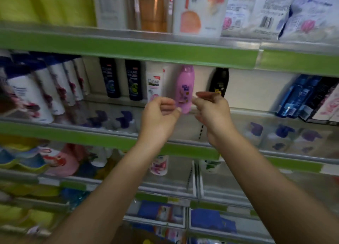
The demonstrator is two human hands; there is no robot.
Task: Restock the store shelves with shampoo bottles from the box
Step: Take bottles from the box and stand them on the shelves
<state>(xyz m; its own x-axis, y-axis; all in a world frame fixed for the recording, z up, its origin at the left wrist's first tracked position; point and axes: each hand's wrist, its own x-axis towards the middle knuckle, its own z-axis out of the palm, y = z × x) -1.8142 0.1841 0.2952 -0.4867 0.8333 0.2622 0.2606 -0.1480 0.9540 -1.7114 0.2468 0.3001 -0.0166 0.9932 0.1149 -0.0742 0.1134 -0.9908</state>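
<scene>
Green-edged store shelf (128, 50): pink bottle (185, 87) upright (middle tier); left hand (159, 113) and right hand (211, 110) flank its base, fingers curled, contact unclear.

The shelf (128, 50) with the green edge holds a pink bottle (185, 86), a white bottle (155, 84), two dark bottles (110, 78), a black bottle (220, 80) and blue bottles (297, 95).
</scene>
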